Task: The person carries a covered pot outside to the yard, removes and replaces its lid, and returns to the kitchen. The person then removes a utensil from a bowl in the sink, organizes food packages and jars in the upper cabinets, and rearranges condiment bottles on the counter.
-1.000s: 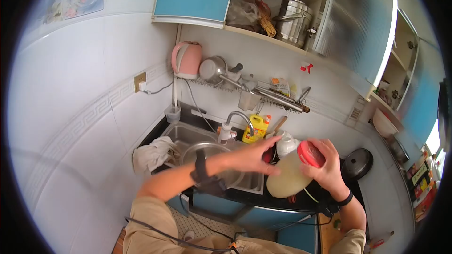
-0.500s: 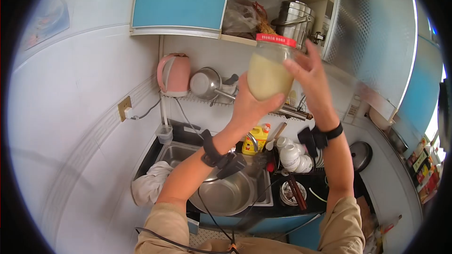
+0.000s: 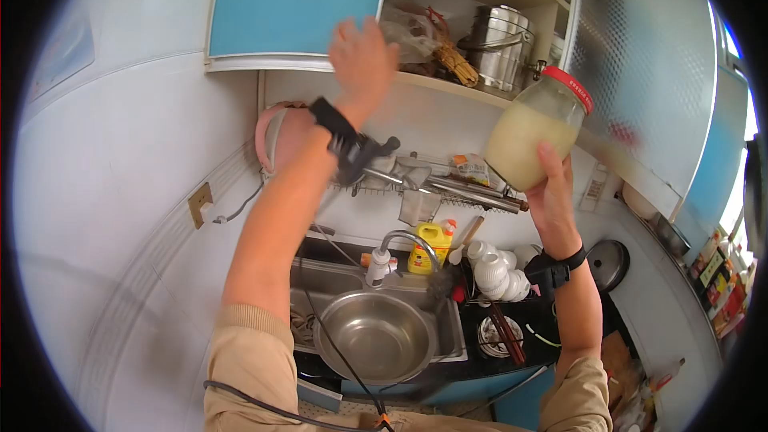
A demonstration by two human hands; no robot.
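Observation:
My right hand (image 3: 554, 196) grips a large glass jar (image 3: 532, 134) low on its side, thumb over the glass. A red lid (image 3: 569, 88) closes the jar, which is tilted to the right and partly filled with something pale yellow. My left hand (image 3: 364, 68), slightly blurred, is raised with its fingers apart and nothing in it. It overlaps the right edge of the blue cabinet door (image 3: 292, 4); whether it touches the door I cannot tell. Behind stands the open wall cabinet (image 3: 448, 88), holding a steel pot (image 3: 498, 46), a plastic bag (image 3: 408, 36) and a bundle of dried stalks (image 3: 456, 62).
Below is a sink with a steel basin (image 3: 376, 336) and a faucet (image 3: 380, 268). A yellow bottle (image 3: 430, 248), stacked white bowls (image 3: 496, 272) and a pot lid (image 3: 608, 266) stand along the counter. A wire rack (image 3: 368, 186) hangs under the cabinet, near a pink kettle (image 3: 284, 140).
My left hand has let go of the jar and moved up and left towards the blue door. The jar, now in my right hand alone, has shifted right and tilted.

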